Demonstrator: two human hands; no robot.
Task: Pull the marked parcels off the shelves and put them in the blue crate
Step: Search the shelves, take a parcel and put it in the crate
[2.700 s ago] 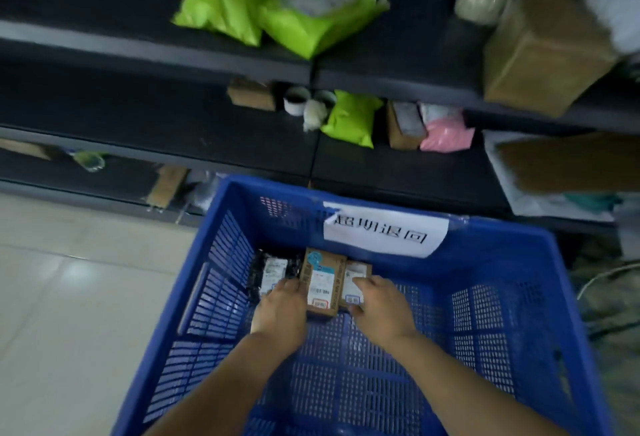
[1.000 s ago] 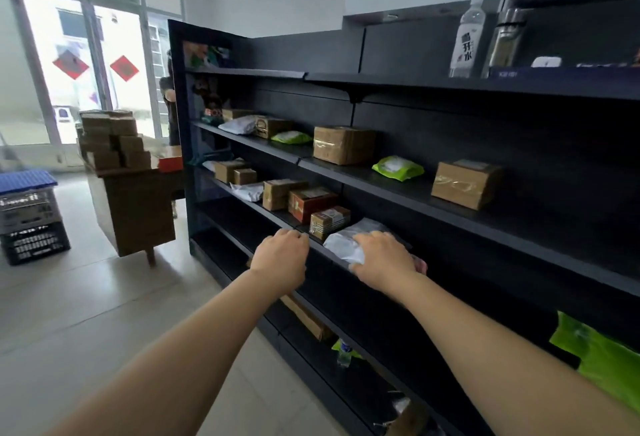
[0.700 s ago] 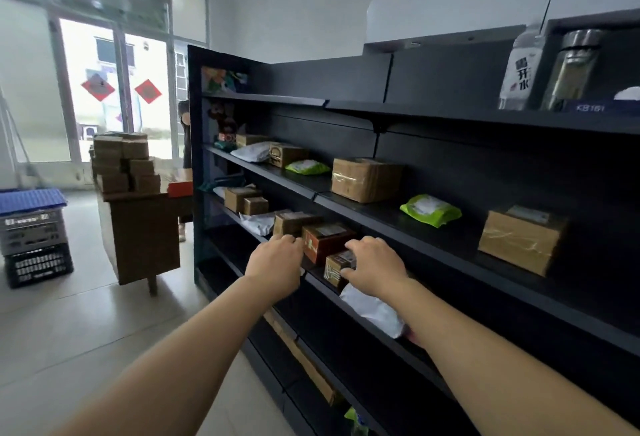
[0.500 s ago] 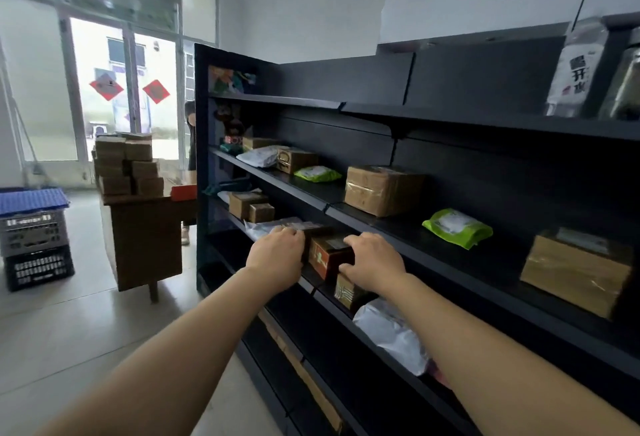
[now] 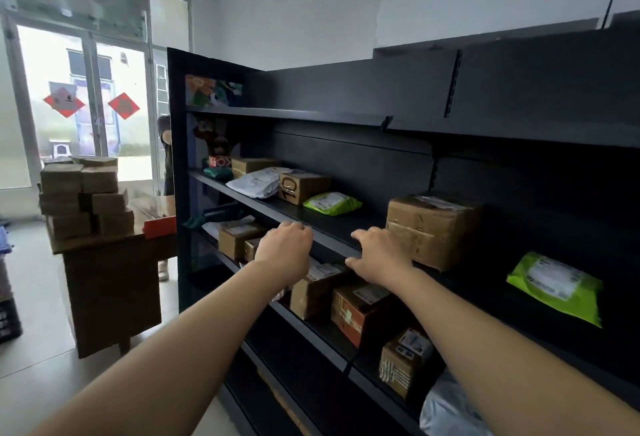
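Observation:
Neither hand holds anything. My left hand (image 5: 284,248) hovers with curled fingers at the front edge of the middle shelf (image 5: 322,238). My right hand (image 5: 377,257) has its fingers spread on that same edge, just left of a large brown taped box (image 5: 433,227). Further back on this shelf lie a green mailer (image 5: 332,203), a small marked box (image 5: 303,186) and a white mailer (image 5: 259,181). One shelf lower, below my hands, stand a brown box (image 5: 313,288), a red-brown box (image 5: 360,311) and a small labelled box (image 5: 405,359). The blue crate is out of view.
Another green mailer (image 5: 554,283) lies at the right. A wooden table (image 5: 110,279) with stacked cardboard boxes (image 5: 83,193) stands left of the shelf end. A person (image 5: 168,158) is partly hidden behind the shelf end. Dark crates (image 5: 7,317) sit at the left edge.
My view lifted from the blue crate to the shelves. Both hands left the parcels in the crate and rose from the lower shelf to the middle shelf's edge, moving left along the rack.

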